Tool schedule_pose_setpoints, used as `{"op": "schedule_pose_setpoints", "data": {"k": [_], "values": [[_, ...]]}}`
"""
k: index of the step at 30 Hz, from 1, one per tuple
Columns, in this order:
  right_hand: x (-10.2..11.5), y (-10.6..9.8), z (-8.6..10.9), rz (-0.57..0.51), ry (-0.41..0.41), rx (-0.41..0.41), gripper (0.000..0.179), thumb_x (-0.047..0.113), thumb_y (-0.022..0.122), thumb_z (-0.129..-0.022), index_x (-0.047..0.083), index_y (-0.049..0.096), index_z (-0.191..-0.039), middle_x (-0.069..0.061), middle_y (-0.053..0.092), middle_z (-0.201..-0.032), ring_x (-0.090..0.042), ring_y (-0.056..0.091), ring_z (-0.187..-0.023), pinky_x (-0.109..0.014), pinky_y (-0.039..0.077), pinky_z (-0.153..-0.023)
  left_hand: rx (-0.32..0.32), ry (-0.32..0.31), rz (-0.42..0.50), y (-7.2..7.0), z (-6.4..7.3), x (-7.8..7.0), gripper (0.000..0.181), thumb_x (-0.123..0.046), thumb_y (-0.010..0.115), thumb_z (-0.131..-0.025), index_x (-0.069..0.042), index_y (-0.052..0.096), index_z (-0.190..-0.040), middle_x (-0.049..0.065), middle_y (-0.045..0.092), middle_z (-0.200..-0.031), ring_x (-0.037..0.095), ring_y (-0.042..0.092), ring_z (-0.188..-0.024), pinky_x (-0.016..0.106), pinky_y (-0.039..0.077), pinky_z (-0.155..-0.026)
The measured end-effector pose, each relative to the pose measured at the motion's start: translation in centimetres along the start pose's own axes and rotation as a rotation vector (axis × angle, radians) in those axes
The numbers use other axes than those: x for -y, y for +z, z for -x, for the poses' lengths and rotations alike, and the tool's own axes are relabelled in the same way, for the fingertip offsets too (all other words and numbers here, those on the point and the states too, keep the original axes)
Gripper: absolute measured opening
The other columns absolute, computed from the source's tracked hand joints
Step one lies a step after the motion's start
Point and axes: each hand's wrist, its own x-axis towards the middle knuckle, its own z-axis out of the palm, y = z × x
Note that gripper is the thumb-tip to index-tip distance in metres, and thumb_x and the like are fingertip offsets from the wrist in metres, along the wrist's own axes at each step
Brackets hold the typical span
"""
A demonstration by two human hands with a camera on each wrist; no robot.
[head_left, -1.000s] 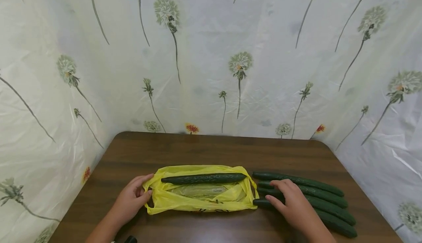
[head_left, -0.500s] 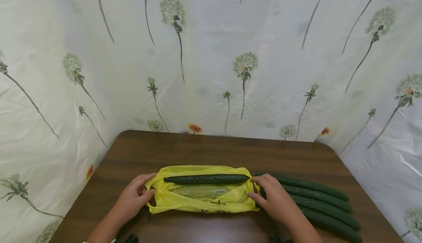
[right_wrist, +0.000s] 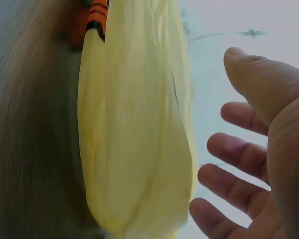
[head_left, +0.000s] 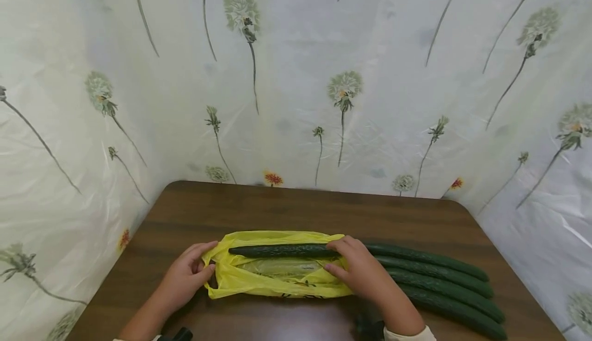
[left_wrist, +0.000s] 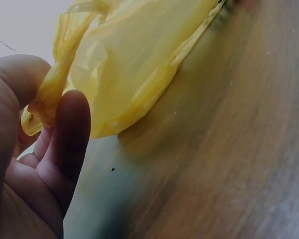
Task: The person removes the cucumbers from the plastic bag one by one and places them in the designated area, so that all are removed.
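A yellow plastic bag (head_left: pixel 259 290) lies spread on the table with its mouth facing up. My left hand (head_left: pixel 187 274) pinches the handle at its left end; the left wrist view shows the twisted handle (left_wrist: pixel 57 82) between thumb and fingers. Inside the mouth lies a dark green cucumber (head_left: pixel 282 251), lengthwise along the far side. My right hand (head_left: pixel 358 269) is over the bag's right end, overlapping that cucumber's right tip in the head view. In the right wrist view its fingers (right_wrist: pixel 234 152) are spread apart beside the bag, gripping nothing.
Several cucumbers (head_left: pixel 444 282) lie side by side on the table right of the bag, partly behind the right forearm. The brown wooden table (head_left: pixel 296 207) ends against a pale flowered plastic sheet (head_left: pixel 287 99) at the back and sides.
My right hand has moved left, from above the loose cucumbers to the bag's right end. My left hand stays on the handle. The view has shifted slightly.
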Motion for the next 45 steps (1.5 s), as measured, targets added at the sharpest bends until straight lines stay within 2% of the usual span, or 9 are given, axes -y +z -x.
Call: {"op": "schedule_pose_setpoints", "data": {"k": [5, 12, 19, 27, 32, 38, 45], "values": [[0.5, 0.5, -0.8, 0.013, -0.003, 0.014, 0.044, 0.038, 0.076, -0.097, 0.018, 0.066, -0.135, -0.001, 0.060, -0.134, -0.030, 0.055, -0.129, -0.056, 0.050, -0.103, 0.001, -0.003, 0.011, 0.0, 0.0, -0.1, 0.050, -0.016, 0.073, -0.100, -0.015, 0.060, -0.148, 0.010, 0.057, -0.138, 0.012, 0.050, -0.066, 0.027, 0.048, -0.057], [1.4, 1.3, -2.1, 0.063, -0.032, 0.025, 0.044, 0.040, 0.076, -0.096, 0.019, 0.068, -0.133, -0.003, 0.061, -0.132, -0.032, 0.055, -0.128, -0.061, 0.048, -0.103, -0.003, -0.006, 0.008, 0.0, -0.1, 0.1, 0.050, -0.016, 0.073, -0.100, -0.015, 0.059, -0.148, 0.009, 0.057, -0.135, 0.012, 0.050, -0.068, 0.027, 0.048, -0.059], [1.8, 2.0, -2.8, 0.118, -0.024, 0.038, 0.044, 0.042, 0.077, -0.095, 0.019, 0.069, -0.132, -0.003, 0.063, -0.129, -0.036, 0.055, -0.127, -0.067, 0.043, -0.104, 0.000, -0.015, 0.030, 0.3, 0.1, 0.2, 0.051, -0.016, 0.074, -0.099, -0.015, 0.060, -0.148, 0.010, 0.058, -0.136, 0.012, 0.050, -0.067, 0.026, 0.048, -0.058], [1.5, 2.6, -3.6, 0.168, -0.041, 0.009, 0.045, 0.046, 0.076, -0.095, 0.021, 0.069, -0.132, -0.003, 0.063, -0.130, -0.033, 0.056, -0.126, -0.062, 0.045, -0.106, -0.008, -0.015, 0.026, 0.2, -0.1, 0.1, 0.050, -0.015, 0.074, -0.099, -0.015, 0.060, -0.147, 0.009, 0.058, -0.135, 0.012, 0.050, -0.069, 0.026, 0.048, -0.059], [2.1, 2.9, -4.3, 0.147, -0.051, 0.050, 0.050, 0.046, 0.075, -0.096, 0.016, 0.067, -0.135, -0.007, 0.061, -0.135, -0.034, 0.056, -0.128, -0.058, 0.047, -0.106, -0.012, -0.018, 0.018, 0.2, 0.0, 0.2, 0.050, -0.014, 0.075, -0.098, -0.014, 0.061, -0.147, 0.009, 0.059, -0.133, 0.012, 0.051, -0.069, 0.026, 0.048, -0.059], [3.3, 3.2, -5.1, 0.141, -0.070, 0.105, 0.054, 0.046, 0.075, -0.096, 0.013, 0.065, -0.138, -0.010, 0.060, -0.137, -0.037, 0.055, -0.127, -0.059, 0.048, -0.104, -0.020, -0.019, 0.019, 0.4, 0.1, 0.2, 0.050, -0.013, 0.075, -0.098, -0.013, 0.062, -0.146, 0.010, 0.059, -0.131, 0.011, 0.051, -0.068, 0.026, 0.048, -0.059], [4.6, 3.5, -6.1, 0.168, -0.095, 0.123, 0.054, 0.049, 0.073, -0.097, 0.015, 0.065, -0.138, -0.007, 0.061, -0.133, -0.033, 0.056, -0.124, -0.055, 0.050, -0.102, -0.019, -0.014, 0.026, 0.3, -0.1, 0.1, 0.050, -0.012, 0.075, -0.098, -0.013, 0.061, -0.146, 0.010, 0.059, -0.131, 0.011, 0.050, -0.068, 0.026, 0.048, -0.059]]}}
